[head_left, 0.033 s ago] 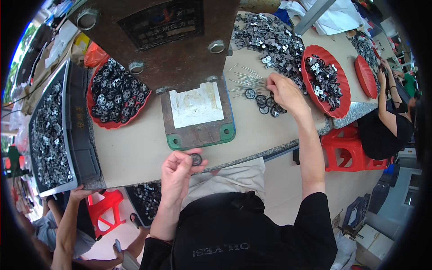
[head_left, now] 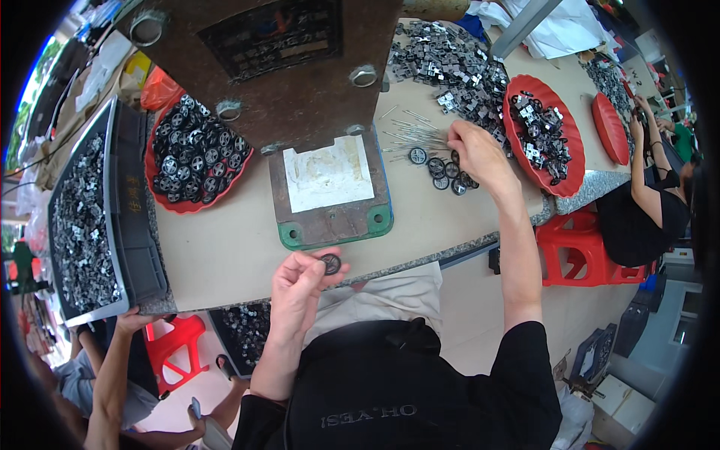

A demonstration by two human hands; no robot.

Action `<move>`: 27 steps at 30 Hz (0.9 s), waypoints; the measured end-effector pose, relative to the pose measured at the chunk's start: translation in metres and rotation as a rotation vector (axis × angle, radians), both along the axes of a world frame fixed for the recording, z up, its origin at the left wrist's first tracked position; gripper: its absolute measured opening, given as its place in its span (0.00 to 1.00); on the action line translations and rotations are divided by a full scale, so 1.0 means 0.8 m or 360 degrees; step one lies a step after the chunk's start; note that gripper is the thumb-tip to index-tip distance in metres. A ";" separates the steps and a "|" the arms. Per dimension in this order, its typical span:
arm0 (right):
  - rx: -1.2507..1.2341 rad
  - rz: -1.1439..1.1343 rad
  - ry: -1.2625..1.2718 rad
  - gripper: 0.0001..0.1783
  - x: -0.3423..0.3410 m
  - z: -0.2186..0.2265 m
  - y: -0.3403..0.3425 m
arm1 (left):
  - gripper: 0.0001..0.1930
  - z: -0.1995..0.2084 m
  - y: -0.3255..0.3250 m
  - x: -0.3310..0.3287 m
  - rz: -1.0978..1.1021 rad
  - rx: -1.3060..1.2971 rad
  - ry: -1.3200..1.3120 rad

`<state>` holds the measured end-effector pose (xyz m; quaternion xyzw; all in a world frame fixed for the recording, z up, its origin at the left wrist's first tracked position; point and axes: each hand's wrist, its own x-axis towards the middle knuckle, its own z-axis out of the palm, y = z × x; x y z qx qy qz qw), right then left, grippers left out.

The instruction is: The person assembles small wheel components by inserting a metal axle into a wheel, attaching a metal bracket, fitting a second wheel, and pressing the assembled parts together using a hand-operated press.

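Item: small round black disc (head_left: 331,263), pinched at its rim between thumb and fingers of the left hand (head_left: 298,289), held just off the near edge of the tabletop (head_left: 225,247) and directly below the green-cornered base plate (head_left: 332,196) of the press (head_left: 262,67). The disc faced the camera; being round, it showed no long axis.

Item: right hand (head_left: 480,154), reached out over a loose cluster of similar discs (head_left: 442,166) lying flat on the tabletop, fingers curled down and touching them; whether one was gripped could not be told. Thin metal pins (head_left: 412,135) lay just left of that hand.

Relation: the base plate lay straight ahead of the left hand, which was the nearer of the two.

Adjacent: red tray of black discs (head_left: 196,154), left; red tray of metal parts (head_left: 541,135), right; grey bin (head_left: 97,217), far left.
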<state>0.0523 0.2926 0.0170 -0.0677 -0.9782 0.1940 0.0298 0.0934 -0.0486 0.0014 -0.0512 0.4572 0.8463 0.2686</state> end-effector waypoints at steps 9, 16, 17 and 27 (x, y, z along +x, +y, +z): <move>-0.0580 0.0317 0.0482 0.09 0.072 0.050 -0.118 | 0.17 -0.008 0.001 -0.008 -0.0109 0.0676 -0.0245; -0.0640 0.0747 0.0676 0.15 0.083 0.033 -0.182 | 0.21 -0.009 0.001 -0.002 -0.0151 0.0570 -0.0133; -0.0606 0.0793 0.0664 0.16 0.083 0.032 -0.184 | 0.20 -0.007 0.000 0.000 -0.0145 0.0519 -0.0108; -0.0441 0.0858 0.0644 0.19 0.085 0.033 -0.189 | 0.19 -0.006 0.000 0.002 -0.0116 0.0298 0.0027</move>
